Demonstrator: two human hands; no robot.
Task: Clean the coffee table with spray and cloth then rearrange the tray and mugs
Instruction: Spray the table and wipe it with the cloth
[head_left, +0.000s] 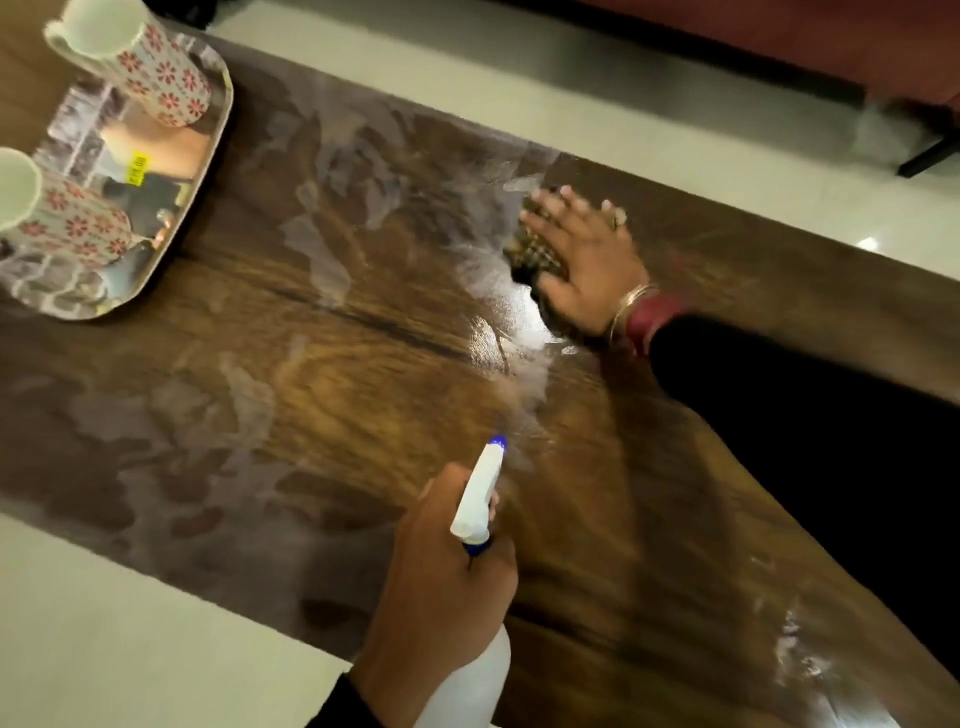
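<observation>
Right hand (582, 260) flat, pressing cloth (530, 254) at 2 o'clock; left hand (441, 566) clenched round spray bottle (475, 499). Risk: wet streaks left to dry, or a wide wipe knocking tray (208, 156) with 2 mugs (150, 67) at 10 o'clock.

The right hand (584, 260) presses a cloth (535, 254) flat on the streaked wooden counter (337, 374). The left hand (447, 566) grips a spray bottle (475, 499). Two flowered mugs (156, 73) stand on a tray (208, 171).

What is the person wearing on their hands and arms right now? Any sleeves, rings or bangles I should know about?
Both arms are in black long sleeves. The right hand has a ring on one finger, thin gold-coloured bangles at the wrist and a dark red band next to them, just before the sleeve. The left hand shows no jewellery; only a black cuff at its wrist.
</observation>
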